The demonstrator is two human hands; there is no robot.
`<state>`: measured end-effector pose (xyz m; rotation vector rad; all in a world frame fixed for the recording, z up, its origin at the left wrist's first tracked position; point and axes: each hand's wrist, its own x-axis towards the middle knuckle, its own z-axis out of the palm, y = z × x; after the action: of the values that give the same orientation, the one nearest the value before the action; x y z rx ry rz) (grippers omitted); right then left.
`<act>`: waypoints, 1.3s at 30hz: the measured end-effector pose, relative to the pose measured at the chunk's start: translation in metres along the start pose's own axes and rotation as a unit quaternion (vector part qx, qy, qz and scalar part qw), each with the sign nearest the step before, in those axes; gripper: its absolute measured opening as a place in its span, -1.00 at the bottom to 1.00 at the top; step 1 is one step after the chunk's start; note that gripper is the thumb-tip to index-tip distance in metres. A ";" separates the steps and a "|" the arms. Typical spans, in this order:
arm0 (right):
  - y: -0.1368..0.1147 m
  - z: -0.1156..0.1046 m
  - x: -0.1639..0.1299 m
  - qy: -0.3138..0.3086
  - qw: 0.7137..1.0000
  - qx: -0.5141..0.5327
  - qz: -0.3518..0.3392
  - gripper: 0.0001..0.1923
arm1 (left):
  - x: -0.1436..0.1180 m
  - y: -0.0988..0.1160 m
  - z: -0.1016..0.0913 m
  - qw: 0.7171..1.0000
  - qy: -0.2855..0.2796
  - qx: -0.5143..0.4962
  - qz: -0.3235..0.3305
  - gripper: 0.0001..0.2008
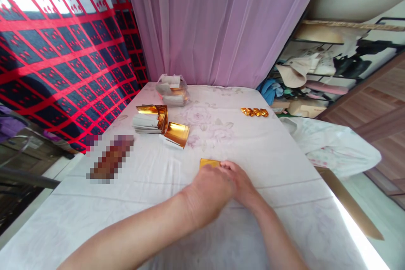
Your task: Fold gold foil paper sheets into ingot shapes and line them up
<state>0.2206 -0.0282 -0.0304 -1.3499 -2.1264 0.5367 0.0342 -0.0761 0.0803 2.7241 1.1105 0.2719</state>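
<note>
A gold sheet (209,162) is seen near the middle of the worktop (265,152), just beyond the knuckles of the left hand (211,190), by which much of it is covered. Its right corner is met by the fingertips of the right hand (238,179), and it appears to be pinched there. The left hand is curled over the near part, but its fingers are hidden, so it cannot be told whether anything is gripped by them.

As far as can be judged, only a small share has been worked: a short row of crumpled or folded gold pieces (255,112) is set out at the far right, while the sheet at the hands is seen partly done at most. Far more is left flat: a stack of gold and pale sheets (149,121) is placed to the left, with a few loose gold sheets (177,134) fanned just beside it. Further paper is held in a clear bag (172,95) behind the stack.

At the left edge, a dark reddish item (111,159) is blurred beyond recognition. The far edge is bounded by a purple curtain (221,21). Nothing is seen standing between the hands and the stack.
</note>
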 end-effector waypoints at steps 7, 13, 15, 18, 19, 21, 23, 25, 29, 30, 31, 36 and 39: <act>-0.003 0.000 0.000 0.005 0.999 -0.019 -0.030 -0.58 | 0.006 -0.071 0.033 0.999 -0.012 0.000 -0.033 -0.85; -0.006 0.000 -0.003 0.018 0.999 -0.035 -0.031 -0.67 | -0.003 -0.082 0.060 0.996 0.072 -0.027 -0.054 -0.87; -0.009 0.000 -0.004 0.021 0.998 -0.048 -0.030 -0.70 | -0.003 -0.084 0.064 0.996 0.074 -0.019 -0.052 -0.87; -0.014 0.001 -0.005 0.019 0.997 -0.071 -0.027 -0.71 | -0.003 -0.083 0.066 0.996 0.079 0.001 -0.048 -0.86; -0.016 0.001 -0.006 0.019 0.996 -0.079 -0.026 -0.71 | -0.004 -0.083 0.067 0.996 0.081 0.008 -0.046 -0.85; -0.020 0.002 -0.006 0.022 0.995 -0.098 -0.025 -0.74 | -0.004 -0.081 0.067 0.995 0.085 0.020 -0.042 -0.84; -0.024 0.002 -0.005 0.027 0.992 -0.118 -0.031 -0.80 | -0.003 -0.081 0.068 0.995 0.090 0.030 -0.038 -0.84; -0.027 0.003 -0.004 0.033 0.990 -0.134 -0.038 -0.83 | -0.002 -0.081 0.069 0.994 0.095 0.039 -0.038 -0.83; -0.031 0.004 -0.003 0.030 0.988 -0.144 -0.056 -0.82 | -0.004 -0.082 0.071 0.992 0.104 0.051 -0.043 -0.79; -0.031 0.005 -0.003 0.026 0.988 -0.141 -0.060 -0.81 | -0.005 -0.082 0.071 0.992 0.105 0.053 -0.045 -0.78; -0.032 0.006 -0.002 0.022 0.988 -0.136 -0.064 -0.82 | -0.007 -0.082 0.071 0.992 0.107 0.055 -0.048 -0.77; -0.037 0.010 -0.002 0.021 0.993 -0.103 -0.061 -0.82 | -0.020 -0.082 0.071 0.991 0.114 0.052 -0.055 -0.80; -0.039 0.012 -0.003 0.034 0.994 -0.092 -0.042 -0.82 | -0.023 -0.084 0.070 0.989 0.132 0.032 -0.059 -0.83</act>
<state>0.1873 -0.0471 -0.0168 -1.3476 -2.2089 0.2615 -0.0216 -0.0406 -0.0102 2.7224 1.3633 0.6020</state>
